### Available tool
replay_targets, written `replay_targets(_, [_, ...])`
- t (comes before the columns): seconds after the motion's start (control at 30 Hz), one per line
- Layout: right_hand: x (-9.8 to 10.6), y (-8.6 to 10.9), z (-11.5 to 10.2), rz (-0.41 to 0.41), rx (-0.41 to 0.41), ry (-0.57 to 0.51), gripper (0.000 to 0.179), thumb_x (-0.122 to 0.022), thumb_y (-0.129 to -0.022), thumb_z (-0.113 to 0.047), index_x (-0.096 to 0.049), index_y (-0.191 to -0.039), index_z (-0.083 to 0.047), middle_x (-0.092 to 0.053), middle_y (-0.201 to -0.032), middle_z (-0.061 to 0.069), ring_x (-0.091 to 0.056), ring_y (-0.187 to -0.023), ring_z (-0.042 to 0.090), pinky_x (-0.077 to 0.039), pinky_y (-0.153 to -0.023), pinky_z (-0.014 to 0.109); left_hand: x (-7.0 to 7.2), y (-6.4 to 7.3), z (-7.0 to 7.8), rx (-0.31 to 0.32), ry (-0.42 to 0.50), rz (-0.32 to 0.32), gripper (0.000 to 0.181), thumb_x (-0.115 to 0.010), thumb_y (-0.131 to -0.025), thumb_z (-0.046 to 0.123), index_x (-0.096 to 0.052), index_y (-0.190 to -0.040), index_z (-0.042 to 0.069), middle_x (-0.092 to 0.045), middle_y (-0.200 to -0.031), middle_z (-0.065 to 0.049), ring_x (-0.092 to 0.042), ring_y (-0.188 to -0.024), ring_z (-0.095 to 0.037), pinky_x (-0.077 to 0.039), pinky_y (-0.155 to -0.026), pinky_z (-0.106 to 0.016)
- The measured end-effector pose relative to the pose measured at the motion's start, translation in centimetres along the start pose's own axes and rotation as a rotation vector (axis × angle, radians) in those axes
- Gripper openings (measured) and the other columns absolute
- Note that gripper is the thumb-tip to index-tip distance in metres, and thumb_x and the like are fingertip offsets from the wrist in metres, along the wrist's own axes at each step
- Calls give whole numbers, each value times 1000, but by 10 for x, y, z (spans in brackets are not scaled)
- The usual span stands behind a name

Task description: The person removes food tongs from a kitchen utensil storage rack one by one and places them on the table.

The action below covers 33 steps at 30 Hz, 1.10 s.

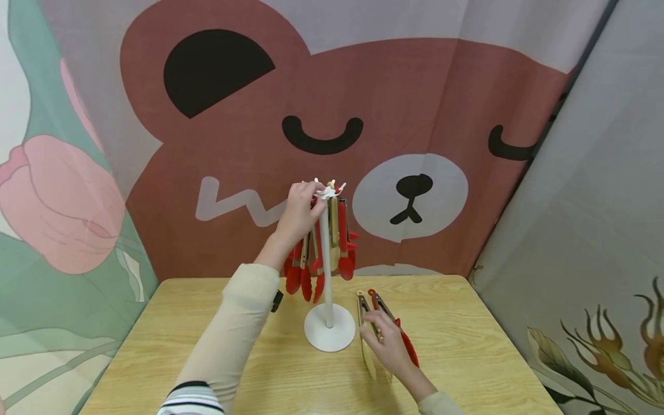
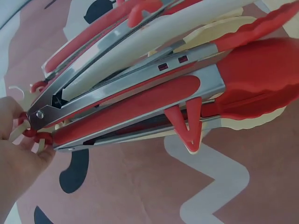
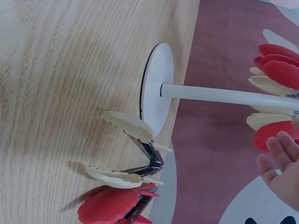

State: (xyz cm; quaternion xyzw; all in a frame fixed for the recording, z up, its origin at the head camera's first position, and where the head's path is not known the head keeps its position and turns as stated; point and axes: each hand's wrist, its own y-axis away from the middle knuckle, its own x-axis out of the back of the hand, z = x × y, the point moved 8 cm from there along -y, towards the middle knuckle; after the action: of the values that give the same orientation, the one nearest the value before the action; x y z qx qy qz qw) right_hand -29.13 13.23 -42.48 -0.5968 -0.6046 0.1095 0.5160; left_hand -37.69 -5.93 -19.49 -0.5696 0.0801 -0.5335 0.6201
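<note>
At the top of a white stand [image 1: 325, 259], my left hand [image 1: 300, 208] pinches near the red hanging loops of red tongs [image 2: 126, 109]. Short pale hooks poke through those loops in the left wrist view. Several red and cream tongs hang around the pole, their heads downward. My right hand [image 1: 388, 346] is held over cream tongs [image 3: 126, 123] and red tongs [image 3: 110, 205] on the table. In the right wrist view its fingers [image 3: 280, 151] are loosely bent, apart from these tongs and holding nothing.
The stand's round white base [image 1: 316, 334] rests on a light wooden table [image 1: 456, 323]. A small black object [image 1: 277, 301] shows beside the left forearm. Behind the table hangs a curtain [image 1: 233, 242] with a bear print, and a pale curtain [image 1: 586, 230] is at the right.
</note>
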Motion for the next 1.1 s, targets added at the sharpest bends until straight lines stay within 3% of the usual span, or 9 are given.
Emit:
replay_targets(0.3, [-1,2,1,-17,-18,17,23,-70,-71,0,-63,-93,-3,-59,-96,11,-58,-89,24,-50,-71,37,3,0,-8,89,59,-3,19,-55,-80,0,-59,-97,-4,-59,-92,-14,-45,-86,-26,-42,-69,-33])
replay_targets(0.93, [-7,6,2,-68,-58,6,24,-68,-75,-4,-62,-98,-5,-58,-103,2,-56,-95,21,-48,-76,37,6,0,-21,123,227,-27,18,-54,-81,-1,-61,-97,-2,-56,-90,-15,-50,-69,-23,-44,-57,-29])
replay_targets(1.1, [-8,7,4,-75,-89,10,23,-68,-75,-6,-62,-98,-6,-59,-103,5,-55,-96,20,-47,-78,38,3,-2,-20,157,197,-89,18,-53,-83,1,-60,-99,-1,-56,-95,-14,-48,-79,-23,-45,-63,-31])
